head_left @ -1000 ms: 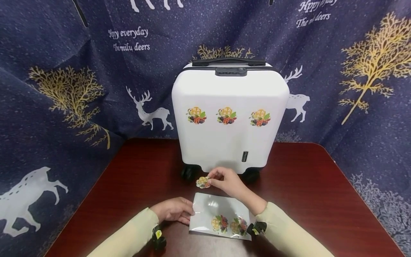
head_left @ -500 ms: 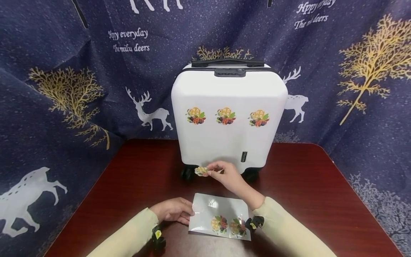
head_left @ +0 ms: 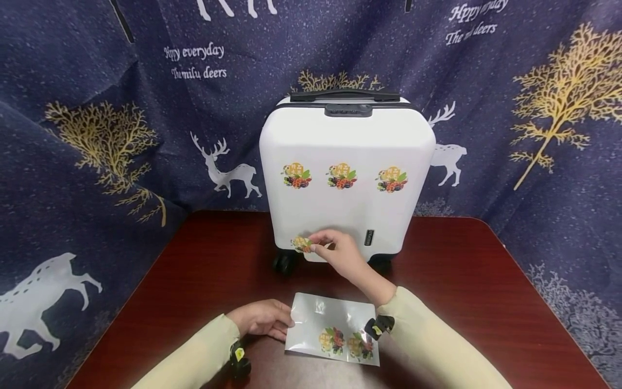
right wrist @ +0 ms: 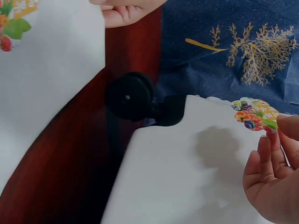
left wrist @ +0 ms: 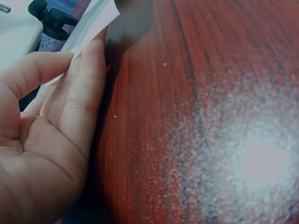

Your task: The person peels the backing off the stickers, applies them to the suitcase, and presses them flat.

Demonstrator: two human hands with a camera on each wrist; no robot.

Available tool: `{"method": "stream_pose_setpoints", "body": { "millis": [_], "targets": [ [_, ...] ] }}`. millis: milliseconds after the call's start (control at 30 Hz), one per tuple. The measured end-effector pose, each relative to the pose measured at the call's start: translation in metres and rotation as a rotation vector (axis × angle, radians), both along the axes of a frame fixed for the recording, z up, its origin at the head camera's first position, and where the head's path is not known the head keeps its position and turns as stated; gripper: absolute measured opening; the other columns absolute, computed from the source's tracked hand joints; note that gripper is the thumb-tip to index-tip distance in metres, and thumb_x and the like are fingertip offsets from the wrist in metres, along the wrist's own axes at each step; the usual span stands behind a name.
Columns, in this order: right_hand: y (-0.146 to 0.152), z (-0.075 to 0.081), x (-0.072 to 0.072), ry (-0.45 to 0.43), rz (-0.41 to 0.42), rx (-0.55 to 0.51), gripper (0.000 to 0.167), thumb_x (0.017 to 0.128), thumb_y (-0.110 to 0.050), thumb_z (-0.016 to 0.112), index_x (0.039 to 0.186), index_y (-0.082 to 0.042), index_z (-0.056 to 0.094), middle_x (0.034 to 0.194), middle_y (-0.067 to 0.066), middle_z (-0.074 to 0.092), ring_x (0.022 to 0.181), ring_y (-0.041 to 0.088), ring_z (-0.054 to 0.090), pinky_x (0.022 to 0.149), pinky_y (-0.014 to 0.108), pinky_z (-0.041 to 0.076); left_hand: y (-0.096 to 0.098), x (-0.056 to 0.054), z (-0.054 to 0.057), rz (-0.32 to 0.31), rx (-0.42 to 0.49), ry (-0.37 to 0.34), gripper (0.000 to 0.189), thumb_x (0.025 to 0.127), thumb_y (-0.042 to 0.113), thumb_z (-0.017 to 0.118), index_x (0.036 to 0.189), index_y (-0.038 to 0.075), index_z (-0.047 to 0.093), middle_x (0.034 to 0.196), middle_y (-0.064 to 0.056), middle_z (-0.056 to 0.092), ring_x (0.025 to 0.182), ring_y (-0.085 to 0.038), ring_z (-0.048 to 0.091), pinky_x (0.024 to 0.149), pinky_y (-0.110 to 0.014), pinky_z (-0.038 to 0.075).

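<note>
In our right hand (head_left: 342,256) we are pinching the loose sticker (head_left: 301,244) by its edge, near the suitcase's (head_left: 340,208) lower front, presumably sparing its back; our left hand (head_left: 262,317) is gripping the backing sheet (head_left: 308,335) on the tabletop (head_left: 218,259), likely steadying it.

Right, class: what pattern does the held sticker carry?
The sticker bears multicoloured fruit beside yellow and white print, clearest in the right wrist view.
</note>
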State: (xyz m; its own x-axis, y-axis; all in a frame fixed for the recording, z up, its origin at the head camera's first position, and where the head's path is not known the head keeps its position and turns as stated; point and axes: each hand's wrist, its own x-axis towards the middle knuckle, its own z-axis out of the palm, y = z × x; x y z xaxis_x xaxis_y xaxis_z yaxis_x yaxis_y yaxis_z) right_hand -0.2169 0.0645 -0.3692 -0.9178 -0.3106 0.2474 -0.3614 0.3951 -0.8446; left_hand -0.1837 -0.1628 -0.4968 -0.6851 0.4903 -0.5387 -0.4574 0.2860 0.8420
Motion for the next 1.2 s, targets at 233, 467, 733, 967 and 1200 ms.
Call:
{"method": "stream_pose_setpoints", "body": {
  "millis": [233,467,733,967,1200],
  "targets": [
    [-0.005,0.011,-0.004,0.045,-0.051,-0.033,0.015,0.094,-0.006,0.072,0.106,0.002,0.073,0.102,0.019,0.076,0.083,0.013,0.064,0.073,0.021,0.051,0.000,0.000,0.001,-0.001,0.002,-0.005,0.031,0.092,-0.002,0.059,0.122,-0.009,0.063,0.093,-0.006,0.076,0.084,-0.014,0.072,0.081,-0.034,0.064],
    [-0.010,0.018,-0.007,0.060,-0.072,-0.063,0.014,0.094,-0.008,0.072,0.106,0.000,0.073,0.101,0.018,0.076,0.086,0.015,0.066,0.075,0.020,0.052,0.000,-0.001,0.001,-0.005,-0.005,-0.006,0.032,0.092,-0.001,0.059,0.123,-0.009,0.063,0.094,-0.005,0.076,0.085,-0.013,0.072,0.083,-0.034,0.064],
    [-0.015,0.022,-0.011,0.093,-0.085,-0.081,0.015,0.094,-0.008,0.072,0.107,0.000,0.072,0.102,0.017,0.076,0.089,0.021,0.069,0.073,0.018,0.051,0.000,-0.002,0.001,-0.011,-0.001,-0.013,0.031,0.092,-0.001,0.059,0.122,-0.009,0.064,0.091,-0.003,0.075,0.084,-0.012,0.071,0.082,-0.034,0.064],
    [-0.019,0.029,-0.015,0.112,-0.096,-0.085,0.015,0.093,-0.008,0.073,0.106,0.001,0.073,0.101,0.018,0.076,0.087,0.023,0.069,0.071,0.018,0.050,-0.001,-0.002,0.002,-0.018,-0.003,-0.017,0.030,0.093,0.000,0.059,0.122,-0.008,0.063,0.091,-0.002,0.075,0.084,-0.012,0.071,0.081,-0.033,0.064],
    [-0.022,0.033,-0.016,0.129,-0.121,-0.095,0.014,0.092,-0.008,0.074,0.103,0.000,0.075,0.101,0.016,0.078,0.088,0.023,0.072,0.069,0.017,0.051,-0.001,-0.003,0.001,-0.016,-0.001,-0.019,0.030,0.094,0.000,0.059,0.123,-0.008,0.063,0.093,-0.003,0.075,0.085,-0.012,0.071,0.081,-0.032,0.064]
  ]
}}
